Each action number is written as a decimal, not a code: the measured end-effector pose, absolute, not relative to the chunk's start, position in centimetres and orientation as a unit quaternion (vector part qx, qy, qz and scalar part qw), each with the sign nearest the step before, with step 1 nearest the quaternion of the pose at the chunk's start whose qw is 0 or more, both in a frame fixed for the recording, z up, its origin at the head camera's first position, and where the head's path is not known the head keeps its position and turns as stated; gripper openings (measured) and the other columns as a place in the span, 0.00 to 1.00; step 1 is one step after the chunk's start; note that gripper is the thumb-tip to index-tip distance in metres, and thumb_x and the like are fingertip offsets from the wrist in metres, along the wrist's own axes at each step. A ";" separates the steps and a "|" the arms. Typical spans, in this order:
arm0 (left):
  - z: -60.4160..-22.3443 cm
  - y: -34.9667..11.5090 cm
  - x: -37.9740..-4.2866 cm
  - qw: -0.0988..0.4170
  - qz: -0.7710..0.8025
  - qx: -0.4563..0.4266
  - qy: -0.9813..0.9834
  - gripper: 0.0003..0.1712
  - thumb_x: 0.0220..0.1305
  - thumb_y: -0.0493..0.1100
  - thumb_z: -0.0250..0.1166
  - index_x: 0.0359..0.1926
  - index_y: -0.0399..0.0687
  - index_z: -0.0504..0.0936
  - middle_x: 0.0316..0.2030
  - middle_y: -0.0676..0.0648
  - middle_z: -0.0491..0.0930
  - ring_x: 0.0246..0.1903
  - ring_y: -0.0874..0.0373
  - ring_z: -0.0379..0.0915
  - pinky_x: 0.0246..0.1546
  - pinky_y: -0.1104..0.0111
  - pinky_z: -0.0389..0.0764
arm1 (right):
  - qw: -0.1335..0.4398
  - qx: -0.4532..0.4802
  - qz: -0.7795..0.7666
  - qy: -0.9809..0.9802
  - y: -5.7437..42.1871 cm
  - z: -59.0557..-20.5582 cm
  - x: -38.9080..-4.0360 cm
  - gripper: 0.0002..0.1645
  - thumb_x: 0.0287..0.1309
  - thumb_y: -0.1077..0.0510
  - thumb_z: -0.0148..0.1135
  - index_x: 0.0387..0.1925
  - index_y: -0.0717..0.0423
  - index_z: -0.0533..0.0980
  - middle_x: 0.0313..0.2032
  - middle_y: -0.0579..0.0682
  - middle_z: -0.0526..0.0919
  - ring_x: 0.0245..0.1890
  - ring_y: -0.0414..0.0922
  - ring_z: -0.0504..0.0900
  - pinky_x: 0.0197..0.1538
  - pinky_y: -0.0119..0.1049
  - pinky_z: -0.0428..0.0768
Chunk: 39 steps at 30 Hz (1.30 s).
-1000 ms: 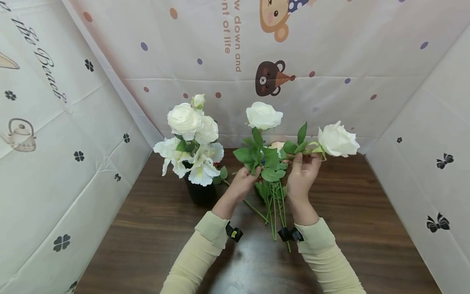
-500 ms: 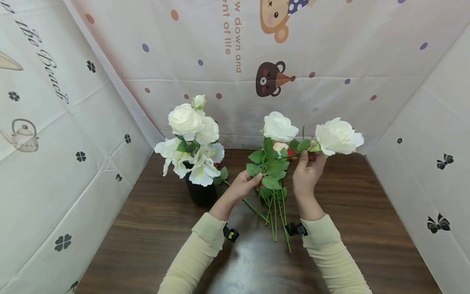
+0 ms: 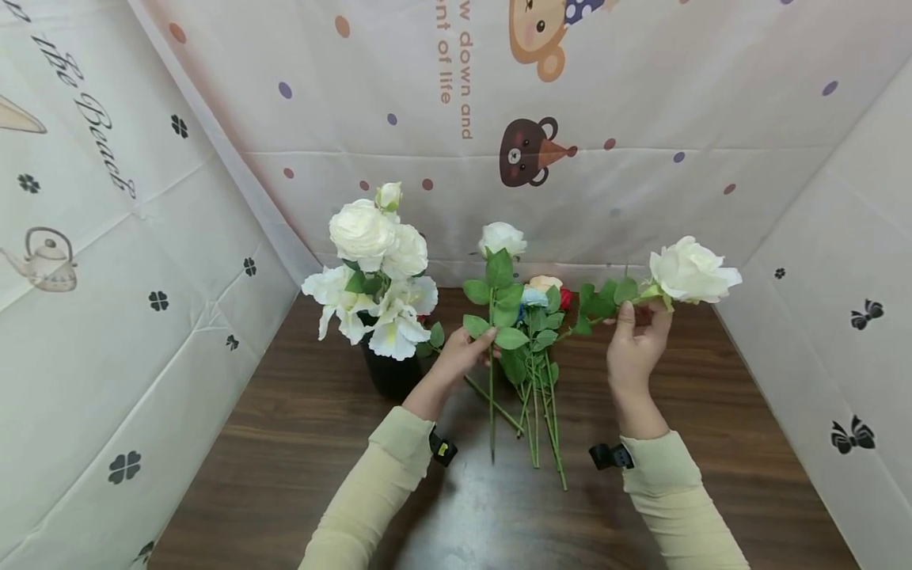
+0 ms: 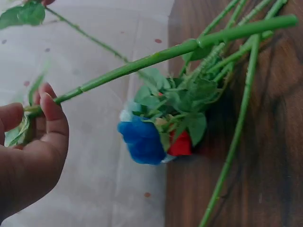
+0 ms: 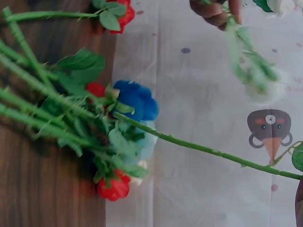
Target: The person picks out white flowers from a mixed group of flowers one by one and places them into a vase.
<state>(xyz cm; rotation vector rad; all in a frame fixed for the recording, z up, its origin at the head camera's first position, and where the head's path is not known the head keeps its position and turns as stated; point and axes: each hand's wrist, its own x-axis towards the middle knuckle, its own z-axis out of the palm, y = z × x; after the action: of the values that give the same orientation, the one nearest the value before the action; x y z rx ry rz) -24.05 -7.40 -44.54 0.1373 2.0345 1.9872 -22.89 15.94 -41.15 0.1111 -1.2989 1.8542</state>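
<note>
My left hand [image 3: 461,353] pinches the stem of a white rose [image 3: 502,239] just below its leaves. That rose stands nearly upright, its cut end pointing down at the table. In the left wrist view the fingers curl round the green stem [image 4: 142,62]. Farther right, my right hand [image 3: 636,348] pinches a second white rose [image 3: 693,272] close under its bloom. This one lies almost level, bloom to the right. Its thorny stem [image 5: 203,150] reaches across the right wrist view, where only a sliver of the right hand shows.
Between the hands lies a bunch of roses with blue [image 5: 137,100], red [image 5: 113,187] and peach blooms [image 3: 545,283], stems toward me. A black vase [image 3: 390,370] with white flowers [image 3: 362,233] stands left. Another rose stem [image 3: 502,410] lies near it. Patterned cloth [image 3: 641,95] encloses the table.
The two white roses have come apart. My right hand has moved right with its rose. The left hand's rose has turned upright and shifted left, baring its stem and the bunch behind.
</note>
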 end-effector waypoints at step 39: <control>-52.2 -6.5 -27.6 0.104 0.307 -0.021 0.946 0.26 0.68 0.49 0.63 0.13 0.46 0.74 0.09 0.53 0.62 0.12 0.60 0.62 0.16 0.70 0.63 | 0.343 0.082 0.765 -0.539 13.1 -40.3 -20.5 0.04 0.66 0.69 0.55 0.40 0.60 0.69 0.35 0.46 0.74 0.29 0.38 0.76 0.32 0.24 0.80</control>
<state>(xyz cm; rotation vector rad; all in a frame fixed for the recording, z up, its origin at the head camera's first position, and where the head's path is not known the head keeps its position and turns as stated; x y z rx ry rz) -27.59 -6.49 -52.22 -0.0618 2.7897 0.9041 -20.55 13.10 -40.34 0.2134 -1.4014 1.9866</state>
